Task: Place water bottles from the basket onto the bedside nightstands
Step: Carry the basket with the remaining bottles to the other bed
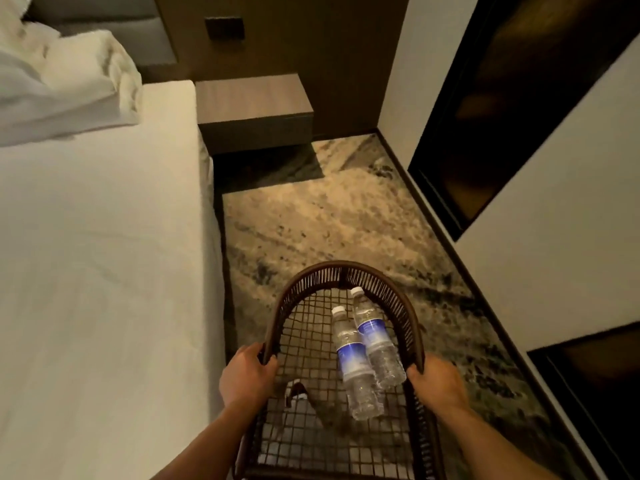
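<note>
A dark woven basket [341, 271] with a mesh bottom is held low in front of me. My left hand [247, 374] grips its left rim and my right hand [438, 384] grips its right rim. Two clear water bottles with blue labels lie side by side inside it, one on the left [353, 362] and one on the right [375, 337], white caps pointing away from me. A brown wooden nightstand [254, 103] stands ahead beside the bed, its top bare.
A bed with a white sheet [104, 254] fills the left side, with crumpled pillows [69, 81] at its head. Patterned carpet [329, 209] runs between the bed and the right wall. Dark framed panels [502, 98] line that wall. A switch plate [224, 28] sits above the nightstand.
</note>
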